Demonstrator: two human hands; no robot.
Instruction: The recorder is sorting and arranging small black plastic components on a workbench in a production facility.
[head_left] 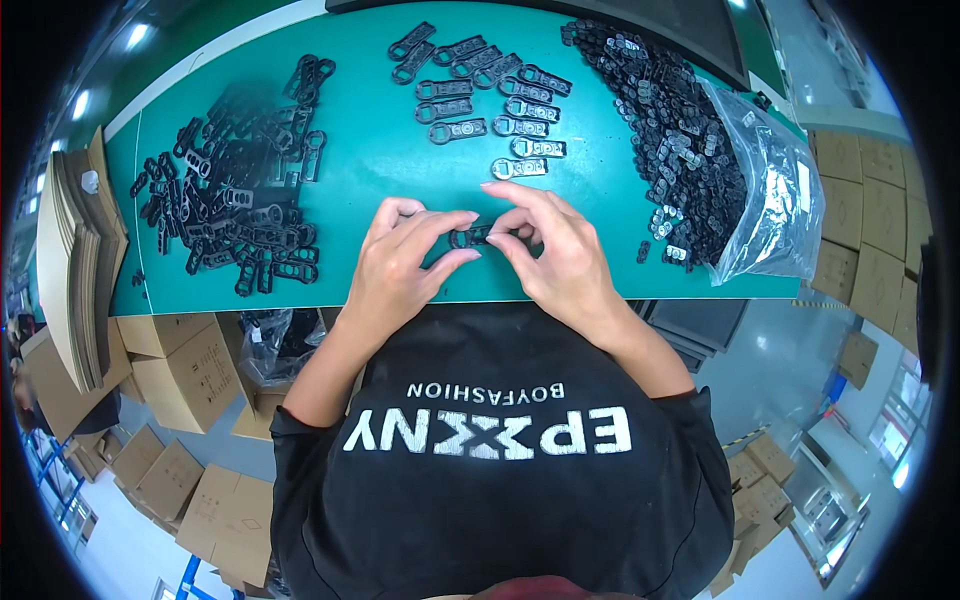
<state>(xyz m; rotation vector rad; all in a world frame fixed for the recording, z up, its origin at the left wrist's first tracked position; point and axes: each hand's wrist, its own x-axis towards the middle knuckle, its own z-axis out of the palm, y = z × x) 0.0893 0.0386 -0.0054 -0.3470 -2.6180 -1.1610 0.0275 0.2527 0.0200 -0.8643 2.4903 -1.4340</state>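
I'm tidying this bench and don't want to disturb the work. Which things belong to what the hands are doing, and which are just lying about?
In the job: small black plastic part, pinched by left hand and right hand; laid-out row of parts; left pile; right pile.

Lying about: clear bag; cardboard sheets; cartons.

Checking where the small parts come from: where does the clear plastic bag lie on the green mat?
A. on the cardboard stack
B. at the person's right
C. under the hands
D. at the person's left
B: the bag lies at the mat's right end, beside the heap of small parts.
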